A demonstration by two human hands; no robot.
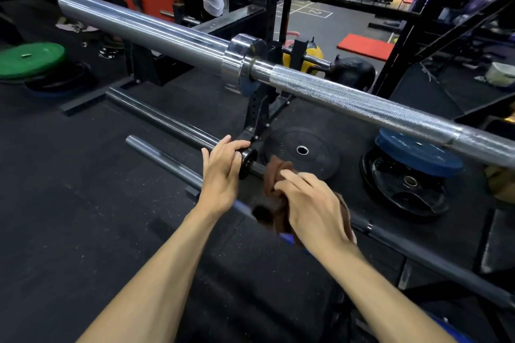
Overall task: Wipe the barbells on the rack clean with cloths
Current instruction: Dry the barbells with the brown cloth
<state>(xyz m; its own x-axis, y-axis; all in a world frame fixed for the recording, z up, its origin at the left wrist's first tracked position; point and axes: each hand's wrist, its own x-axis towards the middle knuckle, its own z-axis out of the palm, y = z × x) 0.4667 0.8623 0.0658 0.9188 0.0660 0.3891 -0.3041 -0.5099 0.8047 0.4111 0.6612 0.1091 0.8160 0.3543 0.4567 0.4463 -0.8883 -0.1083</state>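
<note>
A shiny chrome barbell (172, 36) lies across the black rack (260, 108), running from upper left to right edge. Below it a dark barbell (167, 122) sits low on the rack. My left hand (223, 172) grips this dark bar's sleeve right beside its black collar (246, 163). My right hand (312, 203) holds a crumpled brown cloth (276, 186) pressed against the dark bar's shaft just right of the collar. A third dark bar (161, 160) runs nearer to me, passing under both hands.
A black plate (302, 152) lies flat on the floor behind my hands. Blue and black plates (412, 164) are stacked to the right, a green plate (30, 60) at far left. A yellow ball, a black ball and a red mat lie beyond the rack. A person stands at the back.
</note>
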